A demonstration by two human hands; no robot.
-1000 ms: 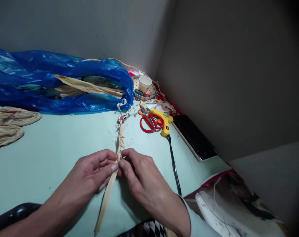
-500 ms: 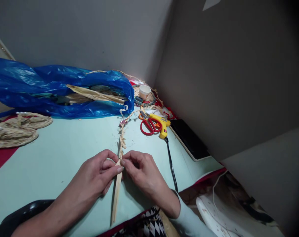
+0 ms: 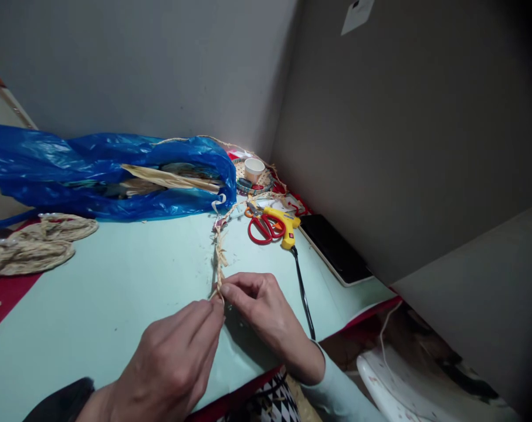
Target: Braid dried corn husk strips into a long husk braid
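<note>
A narrow pale braid of dried plant strips, perhaps corn husk, runs away from me over the table, with frayed ends sticking out of its side. At its near end my right hand pinches the braid between thumb and forefinger. My left hand is closed just below, its back turned up and its fingertips on the husk strips at that same end. The left hand mostly covers the loose lengths of strip. Farther up, the braid meets a small reddish-brown piece, too small to make out.
Red-handled scissors lie against a yellow glue gun, beside a dark tablet. A blue plastic bag with dried husks stretches along the wall. Woven soles lie left; a white cup stands in a basket behind.
My left hand has rolled over and moved down and nearer, its back now up, hiding the strip that hung toward me. My right hand keeps its pinch. The view has shifted slightly.
</note>
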